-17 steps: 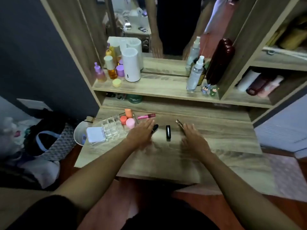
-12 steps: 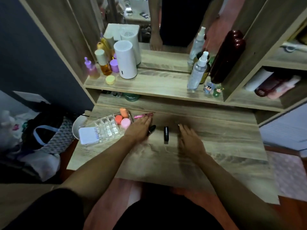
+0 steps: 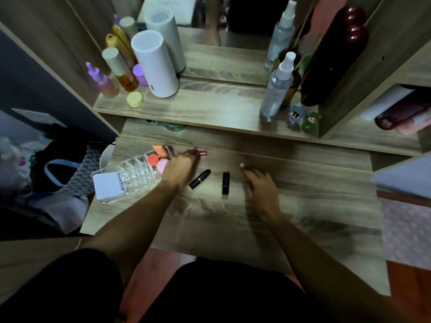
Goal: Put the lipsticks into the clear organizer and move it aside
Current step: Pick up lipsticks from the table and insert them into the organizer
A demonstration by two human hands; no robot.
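The clear organizer lies at the desk's left edge, holding orange and pink sponges and a white compact. My left hand reaches just right of the organizer, its fingers closed over a pink lipstick whose end sticks out. Two black lipsticks lie loose between my hands, one tilted and one upright in the view. My right hand curls over another lipstick; only its pale tip shows.
The shelf behind holds a white cylinder, coloured bottles, a spray bottle, a dark red bottle and small figurines. A white bowl and bags sit off the desk's left edge.
My left hand has moved forward from beside the tilted black lipstick onto the pink one. My right hand has closed over the lipstick by its fingertips. The camera has tilted closer.
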